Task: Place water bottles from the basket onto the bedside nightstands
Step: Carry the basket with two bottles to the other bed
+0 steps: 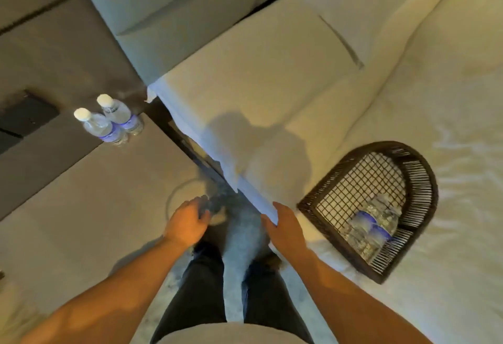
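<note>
Hanging empty with fingers loosely spread, the left hand hovers off the nightstand's near edge; the right hand, also empty and spread, touches the bed's edge. Just beside it, a basket holds bottles. Two bottles stand at the nightstand's far edge.

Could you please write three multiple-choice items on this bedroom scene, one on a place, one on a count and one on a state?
1. Where does the basket sit?
A. on the nightstand
B. on the bed
C. on the floor

2. How many bottles stand on the nightstand?
A. one
B. two
C. four

3. What are the hands holding?
A. nothing
B. a bottle each
C. the basket

Answers:
1 B: the basket rests on the white bed.
2 B: two capped bottles stand side by side.
3 A: the left hand and right hand are both open and empty.
</note>
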Demonstrator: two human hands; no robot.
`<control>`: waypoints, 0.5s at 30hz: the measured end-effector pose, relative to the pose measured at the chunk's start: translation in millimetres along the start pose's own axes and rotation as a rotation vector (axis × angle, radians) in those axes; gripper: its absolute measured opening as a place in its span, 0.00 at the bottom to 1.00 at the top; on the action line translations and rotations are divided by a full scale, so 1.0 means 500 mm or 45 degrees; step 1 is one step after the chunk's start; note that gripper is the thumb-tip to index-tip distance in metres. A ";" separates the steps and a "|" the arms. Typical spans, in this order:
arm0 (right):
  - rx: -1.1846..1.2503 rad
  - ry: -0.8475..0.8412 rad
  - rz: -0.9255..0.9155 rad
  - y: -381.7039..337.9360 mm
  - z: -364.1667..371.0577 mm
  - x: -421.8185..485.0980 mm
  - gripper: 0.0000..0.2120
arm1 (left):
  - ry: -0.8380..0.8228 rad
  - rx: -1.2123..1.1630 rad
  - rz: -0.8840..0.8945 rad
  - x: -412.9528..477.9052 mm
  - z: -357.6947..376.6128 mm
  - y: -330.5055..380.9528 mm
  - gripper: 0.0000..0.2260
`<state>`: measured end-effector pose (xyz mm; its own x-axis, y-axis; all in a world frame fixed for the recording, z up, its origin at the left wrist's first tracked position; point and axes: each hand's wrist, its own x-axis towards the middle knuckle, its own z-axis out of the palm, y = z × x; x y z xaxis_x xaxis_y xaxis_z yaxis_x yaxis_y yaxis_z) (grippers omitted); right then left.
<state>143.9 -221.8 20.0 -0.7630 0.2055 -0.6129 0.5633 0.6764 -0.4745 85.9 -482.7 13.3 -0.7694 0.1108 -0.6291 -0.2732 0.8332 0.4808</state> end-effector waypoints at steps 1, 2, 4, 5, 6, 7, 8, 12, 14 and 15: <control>0.024 0.055 0.028 0.042 -0.016 -0.027 0.36 | -0.032 0.038 0.020 -0.011 0.018 0.032 0.17; 0.024 0.109 0.066 0.079 -0.033 -0.051 0.35 | -0.057 0.076 0.038 -0.023 0.036 0.066 0.15; 0.013 0.193 0.123 0.157 -0.066 -0.095 0.30 | -0.098 0.145 0.091 -0.045 0.076 0.132 0.14; 0.023 0.225 0.151 0.195 -0.086 -0.116 0.30 | -0.125 0.182 0.126 -0.057 0.096 0.171 0.14; 0.040 0.260 0.182 0.232 -0.106 -0.138 0.29 | -0.152 0.207 0.152 -0.068 0.116 0.209 0.15; 0.066 0.298 0.212 0.270 -0.126 -0.159 0.29 | -0.172 0.224 0.168 -0.080 0.136 0.247 0.15; 0.099 0.335 0.234 0.302 -0.148 -0.180 0.28 | -0.173 0.238 0.188 -0.087 0.154 0.283 0.16; 0.287 0.439 0.274 0.433 -0.225 -0.243 0.20 | -0.177 0.371 0.294 -0.099 0.231 0.399 0.19; 0.306 0.481 0.332 0.491 -0.255 -0.258 0.20 | -0.211 0.395 0.328 -0.098 0.266 0.451 0.21; 0.315 0.486 0.381 0.518 -0.267 -0.262 0.22 | -0.201 0.384 0.328 -0.095 0.281 0.476 0.22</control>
<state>347.3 20.8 62.0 -0.5930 0.6370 -0.4926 0.7961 0.3716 -0.4777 138.5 -213.4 71.9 -0.6864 0.3982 -0.6085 0.1159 0.8860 0.4490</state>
